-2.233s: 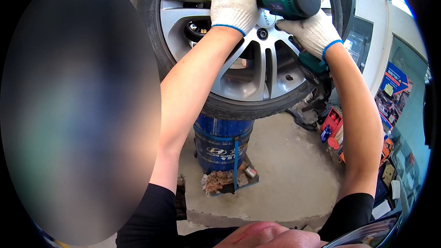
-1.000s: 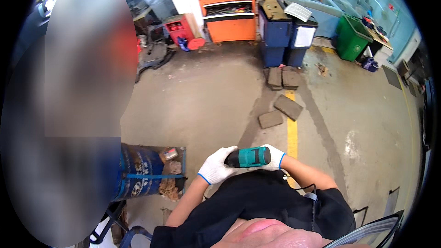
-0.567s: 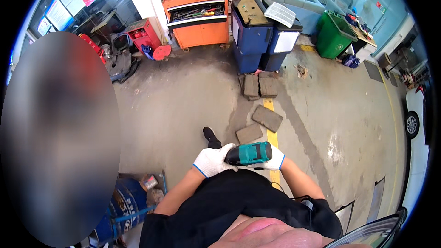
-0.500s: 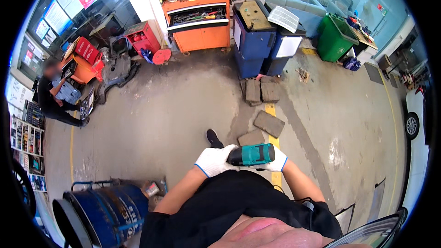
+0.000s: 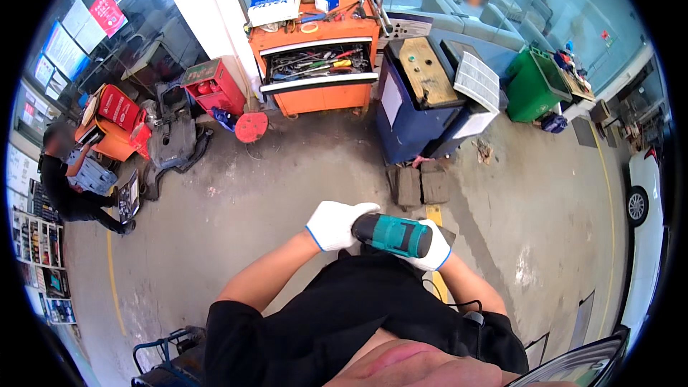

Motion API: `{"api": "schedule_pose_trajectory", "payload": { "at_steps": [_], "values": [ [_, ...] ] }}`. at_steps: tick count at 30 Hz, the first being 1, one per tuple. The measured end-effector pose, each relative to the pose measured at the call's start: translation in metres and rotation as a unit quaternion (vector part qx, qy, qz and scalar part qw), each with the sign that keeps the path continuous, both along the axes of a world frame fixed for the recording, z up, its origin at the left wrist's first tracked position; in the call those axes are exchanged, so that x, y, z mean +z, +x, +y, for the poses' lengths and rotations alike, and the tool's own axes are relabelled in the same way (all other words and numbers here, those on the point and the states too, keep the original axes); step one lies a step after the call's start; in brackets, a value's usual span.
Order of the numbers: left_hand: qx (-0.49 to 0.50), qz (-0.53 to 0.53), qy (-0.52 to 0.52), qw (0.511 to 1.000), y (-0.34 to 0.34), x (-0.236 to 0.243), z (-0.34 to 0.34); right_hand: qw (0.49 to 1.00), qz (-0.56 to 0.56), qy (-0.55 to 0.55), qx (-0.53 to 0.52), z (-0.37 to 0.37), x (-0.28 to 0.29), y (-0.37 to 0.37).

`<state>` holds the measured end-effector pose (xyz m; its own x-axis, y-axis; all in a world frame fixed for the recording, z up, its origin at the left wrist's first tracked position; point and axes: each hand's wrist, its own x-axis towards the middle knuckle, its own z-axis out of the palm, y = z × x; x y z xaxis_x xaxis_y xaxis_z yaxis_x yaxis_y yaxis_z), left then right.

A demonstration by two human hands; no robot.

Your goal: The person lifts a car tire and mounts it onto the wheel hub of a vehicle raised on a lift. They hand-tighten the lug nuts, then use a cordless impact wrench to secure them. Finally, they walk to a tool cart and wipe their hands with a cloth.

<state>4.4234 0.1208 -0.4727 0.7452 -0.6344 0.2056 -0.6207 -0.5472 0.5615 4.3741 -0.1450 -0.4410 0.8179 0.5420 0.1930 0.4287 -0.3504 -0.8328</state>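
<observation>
A teal and black cordless power tool (image 5: 395, 235) lies level in front of my chest, its black nose to the left. My right hand (image 5: 436, 249), in a white knit glove with a blue cuff edge, grips the tool's right end, the fingers mostly hidden under it. My left hand (image 5: 337, 226), gloved the same way, is closed at the black nose, fingertips touching it. What sits at the very tip of the nose is hidden by the left glove.
Ahead stands an orange tool cart (image 5: 315, 97) with an open drawer of hand tools. Right of it are blue bins (image 5: 412, 125), a green bin (image 5: 534, 93) and dark blocks (image 5: 421, 185) on the floor. A person (image 5: 72, 179) stands at left; a white car (image 5: 643, 236) is far right.
The cart and bins appear nearer, and the blue drum has slid toward the lower edge, so I have moved forward. Both hands still hold the tool, which now tilts slightly down to the right.
</observation>
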Motion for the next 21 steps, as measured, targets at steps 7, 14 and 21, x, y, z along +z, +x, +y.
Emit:
{"api": "schedule_pose_trajectory", "payload": {
  "at_steps": [7,14,21],
  "values": [
    [0.505,0.088,-0.080,0.855,0.153,-0.115,0.260,0.988,-0.048,-0.075,-0.127,-0.002,0.003,0.210],
    [0.582,0.264,-0.160,0.753,0.300,-0.194,0.248,0.898,-0.158,0.288,-0.293,0.052,-0.011,0.651],
    [0.678,0.427,-0.256,0.541,0.332,-0.249,0.158,0.906,-0.206,0.238,-0.284,0.097,-0.053,1.033]
  ]
}}
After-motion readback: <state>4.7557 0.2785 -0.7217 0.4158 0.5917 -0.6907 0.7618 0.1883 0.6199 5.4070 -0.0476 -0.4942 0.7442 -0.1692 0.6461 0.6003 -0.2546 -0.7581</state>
